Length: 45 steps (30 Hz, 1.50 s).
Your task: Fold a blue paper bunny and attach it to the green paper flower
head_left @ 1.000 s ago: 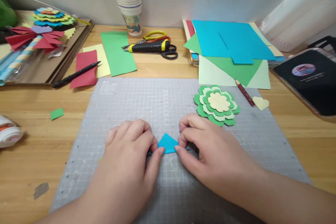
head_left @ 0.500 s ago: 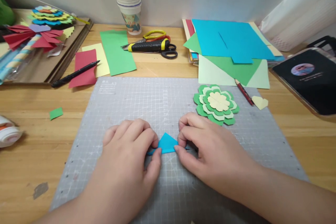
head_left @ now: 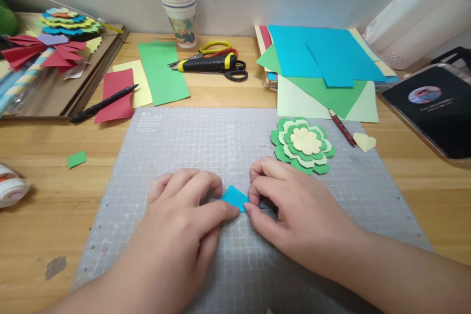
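Observation:
A small piece of folded blue paper point(head_left: 233, 197), its upper side peaked like a triangle, lies on the grey cutting mat point(head_left: 191, 137). My right hand point(head_left: 289, 201) pinches its right corner between thumb and index finger. From the other side my left hand point(head_left: 184, 221) holds it down, with one finger laid along the lower folded edge and the other fingers curled. The paper's left part is hidden under that hand. Just beyond my right hand sits a layered paper flower point(head_left: 305, 142) in green, pale green and cream.
Scissors and a black-yellow cutter point(head_left: 206, 64) lie behind the mat near paper cups point(head_left: 180, 19). Coloured sheets point(head_left: 324, 54) are stacked at the back right, by a pencil point(head_left: 342, 128) and a phone point(head_left: 430, 117). A black pen point(head_left: 105, 104) rests on red paper point(head_left: 117, 83).
My left hand's finger has slid right along the folded edge, and its thumb has drawn back below. The right hand keeps its pinch in about the same place.

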Available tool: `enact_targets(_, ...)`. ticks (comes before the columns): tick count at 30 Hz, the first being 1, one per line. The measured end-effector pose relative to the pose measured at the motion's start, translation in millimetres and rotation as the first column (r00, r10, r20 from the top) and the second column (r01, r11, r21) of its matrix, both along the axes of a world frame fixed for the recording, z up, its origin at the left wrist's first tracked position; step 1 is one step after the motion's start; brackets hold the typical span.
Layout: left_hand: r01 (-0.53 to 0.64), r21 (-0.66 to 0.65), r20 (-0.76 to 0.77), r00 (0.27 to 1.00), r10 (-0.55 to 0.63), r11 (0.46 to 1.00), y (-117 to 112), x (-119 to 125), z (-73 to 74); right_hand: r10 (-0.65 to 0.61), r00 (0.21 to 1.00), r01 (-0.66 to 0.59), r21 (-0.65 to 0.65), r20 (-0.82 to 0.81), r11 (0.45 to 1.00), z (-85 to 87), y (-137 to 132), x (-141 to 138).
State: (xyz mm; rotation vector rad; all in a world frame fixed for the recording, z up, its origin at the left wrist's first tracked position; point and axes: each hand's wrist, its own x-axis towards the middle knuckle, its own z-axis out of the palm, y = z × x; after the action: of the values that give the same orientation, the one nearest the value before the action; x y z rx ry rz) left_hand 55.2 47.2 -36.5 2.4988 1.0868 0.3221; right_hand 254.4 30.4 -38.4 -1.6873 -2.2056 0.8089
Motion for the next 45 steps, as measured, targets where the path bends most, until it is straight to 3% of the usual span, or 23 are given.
enact_targets(8, -0.011, -0.019, 0.032, 0.999, 0.012, 1.0, 0, -1, -1.3, -0.029, 0.998, 0.03, 0.028, -0.049, 0.999, 0.8, 1, 4)
enact_targets(10, -0.023, -0.038, 0.065, 0.998, 0.026, 0.999, 0, -1, -2.1, -0.026, 0.996, 0.033, 0.09, -0.081, 0.995, 2.5, -4, 5)
enact_targets(13, -0.034, -0.057, 0.093, 0.995, 0.039, 0.998, 0, 0, -2.9, 0.062, 0.997, -0.051, 0.261, -0.035, 0.964, 5.0, -19, 4)
enact_targets(16, -0.043, -0.07, 0.1, 0.994, 0.05, 0.997, 0, 0, -3.5, 0.164, 0.983, -0.184, 0.322, 0.088, 0.929, 5.3, -34, 0)
enact_targets(25, -0.042, -0.101, 0.067, 0.997, 0.049, 0.994, 4, 1, -4.6, 0.194, 0.949, -0.27, 0.324, 0.248, 0.907, 0.7, -38, -6)
enact_targets(34, -0.045, -0.115, 0.037, 0.998, 0.049, 0.992, 2, 0, -4.8, 0.19, 0.941, -0.26, 0.238, 0.28, 0.936, -0.4, -40, -7)
enact_targets(45, -0.039, -0.097, 0.02, 0.999, 0.041, 0.995, 3, 1, -5.1, 0.161, 0.928, -0.245, 0.223, 0.336, 0.944, 6.3, -41, 3)
